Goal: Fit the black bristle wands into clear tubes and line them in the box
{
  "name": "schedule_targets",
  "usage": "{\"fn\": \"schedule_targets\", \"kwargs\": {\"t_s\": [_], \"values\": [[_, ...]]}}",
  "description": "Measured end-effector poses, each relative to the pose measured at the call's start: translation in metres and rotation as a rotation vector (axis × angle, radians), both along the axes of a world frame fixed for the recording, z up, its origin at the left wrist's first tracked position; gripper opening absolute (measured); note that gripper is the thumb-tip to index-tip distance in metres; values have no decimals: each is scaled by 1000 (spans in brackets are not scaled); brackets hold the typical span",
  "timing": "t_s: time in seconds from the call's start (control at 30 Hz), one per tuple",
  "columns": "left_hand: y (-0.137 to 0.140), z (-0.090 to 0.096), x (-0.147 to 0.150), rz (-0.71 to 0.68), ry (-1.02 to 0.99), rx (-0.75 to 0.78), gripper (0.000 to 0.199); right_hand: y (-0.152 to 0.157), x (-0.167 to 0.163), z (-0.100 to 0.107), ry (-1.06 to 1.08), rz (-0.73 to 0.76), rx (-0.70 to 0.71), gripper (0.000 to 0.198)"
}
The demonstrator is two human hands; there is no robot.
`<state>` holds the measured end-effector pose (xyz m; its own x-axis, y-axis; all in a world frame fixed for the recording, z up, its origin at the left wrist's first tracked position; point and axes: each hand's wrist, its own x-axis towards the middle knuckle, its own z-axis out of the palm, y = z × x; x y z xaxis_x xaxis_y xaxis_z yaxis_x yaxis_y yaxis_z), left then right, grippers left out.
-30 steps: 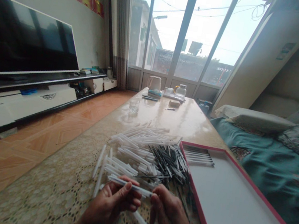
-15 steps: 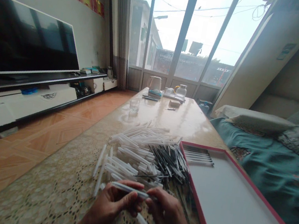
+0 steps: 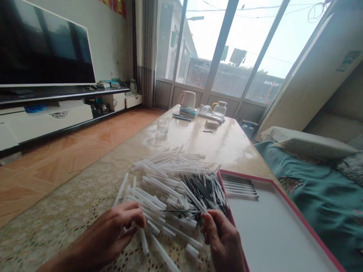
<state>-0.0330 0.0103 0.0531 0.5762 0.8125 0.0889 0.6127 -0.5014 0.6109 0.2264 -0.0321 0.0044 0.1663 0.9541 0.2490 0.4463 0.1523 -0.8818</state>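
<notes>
My right hand (image 3: 221,235) pinches the near end of a slim whitish pen (image 3: 195,198), which slants away to the upper left over a heap of black refills (image 3: 206,187). My left hand (image 3: 124,223) hovers at the near left side of a pile of clear white pen barrels (image 3: 156,187). Its fingers are bent, with a gap between thumb and forefinger, and no item shows in it. Several loose barrels lie between the two hands, one of them a barrel (image 3: 166,256) close to me.
Right of the piles lies a shallow pink-rimmed box lid (image 3: 303,236) with a row of finished-looking pens (image 3: 240,187) at its far left corner. Farther back on the table (image 3: 197,145) stand a drinking glass (image 3: 162,127), a glass pitcher (image 3: 220,109) and a kettle (image 3: 188,99).
My hands have parted from the pen they held together. My right hand has moved up and right with the pen; my left has drawn left, off it.
</notes>
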Motion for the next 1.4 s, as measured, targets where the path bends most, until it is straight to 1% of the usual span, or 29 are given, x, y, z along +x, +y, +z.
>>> {"fn": "schedule_targets", "kwargs": {"t_s": [0.1, 0.17, 0.27, 0.43, 0.5, 0.57, 0.63, 0.67, 0.77, 0.83, 0.9, 1.0, 1.13, 1.3, 1.4], "values": [[4, -3, -8, 36, 104, 6, 18, -1, 1, 1, -4, -13, -7, 32], [8, -8, -13, 58, 158, 7, 20, -1, 2, 2, -7, -15, -12, 32], [11, -15, -19, 66, 181, 4, 20, -1, 2, 1, -9, -17, -20, 32], [15, -19, -21, 8, 137, 2, 16, 0, 2, 0, -8, 5, -13, 31], [15, -19, -18, 26, 84, 27, 14, -1, 2, 1, -18, 22, 5, 29], [14, -19, -13, 65, -30, 21, 13, -3, 1, 4, -30, 34, 39, 26], [11, -21, -7, 108, -195, -71, 14, -5, 0, 9, -53, 52, 93, 23], [10, -23, -3, 120, -286, -157, 16, -6, 0, 11, -71, 59, 124, 21], [8, -32, 7, 138, -582, -490, 25, -9, 1, 16, -141, 94, 203, 15], [8, -40, 14, 155, -707, -625, 29, -9, 2, 18, -186, 116, 236, 12], [9, -47, 20, 164, -775, -719, 30, -9, 2, 19, -222, 139, 253, 12], [9, -53, 27, 173, -832, -792, 31, -9, 1, 18, -250, 142, 259, 12], [8, -56, 31, 181, -857, -842, 32, -9, 2, 17, -261, 135, 256, 11], [7, -56, 33, 236, -882, -854, 36, -9, 3, 16, -266, 129, 257, 11], [8, -57, 33, 227, -884, -860, 37, -10, 1, 18, -269, 135, 245, 11]]}}
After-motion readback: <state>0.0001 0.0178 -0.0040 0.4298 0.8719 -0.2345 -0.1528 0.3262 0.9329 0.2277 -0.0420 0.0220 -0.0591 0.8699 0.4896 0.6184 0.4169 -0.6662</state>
